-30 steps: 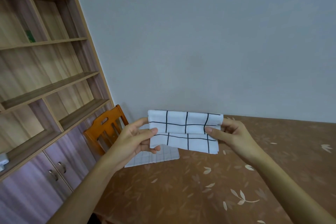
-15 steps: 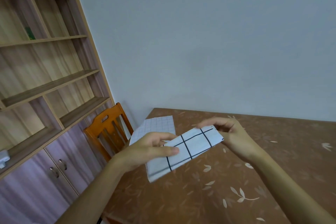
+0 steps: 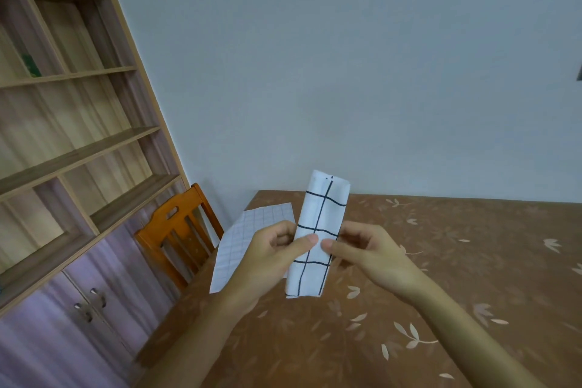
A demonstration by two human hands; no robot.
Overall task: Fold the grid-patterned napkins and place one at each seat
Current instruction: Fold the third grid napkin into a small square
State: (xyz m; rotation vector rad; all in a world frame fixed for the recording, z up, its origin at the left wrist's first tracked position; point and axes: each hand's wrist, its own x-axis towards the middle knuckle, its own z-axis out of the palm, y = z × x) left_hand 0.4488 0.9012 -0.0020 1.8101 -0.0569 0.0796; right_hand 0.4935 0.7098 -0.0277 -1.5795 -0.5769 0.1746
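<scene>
- Two bare forearms reach in from the bottom edge, and the hands meet close together above the table [image 3: 441, 261].
- The left hand [image 3: 271, 258] pinches the napkin [image 3: 318, 217] at its left edge, with the thumb laid across the front.
- The right hand [image 3: 368, 258] pinches the right edge at the same height, its thumb tip almost touching the left thumb.
- The napkin is white with a bold black grid. It is folded into a long narrow strip and held on end, leaning slightly right, in the air over the table's left part.
- The table is brown with a pale leaf pattern.
- A second napkin [image 3: 252, 230], with a fine grid, lies flat at the table's far left corner, partly behind the left hand.
- A wooden chair [image 3: 176, 230] stands at that corner.
- Shelves [image 3: 78, 151] above cupboard doors [image 3: 78, 309] fill the left side.
- A plain wall [image 3: 346, 72] is behind.
</scene>
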